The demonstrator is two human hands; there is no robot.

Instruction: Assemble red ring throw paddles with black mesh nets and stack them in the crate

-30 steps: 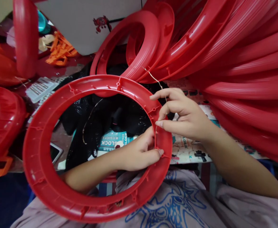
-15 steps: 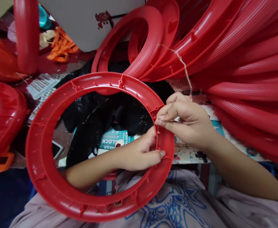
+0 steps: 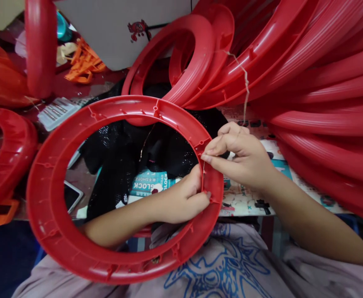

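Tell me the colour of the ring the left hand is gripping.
The ring in the left hand is glossy red, seen best in the head view.

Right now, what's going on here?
A person has a red ring up in front of them, its ribbed, hollow side showing. The left hand reaches up through the opening and grips the ring's right side, thumb on the inner rim. The right hand pinches a thin string at that same side, and a loose length rises above the knuckles. More red rings crowd the upper right; black cloth lies behind the opening.
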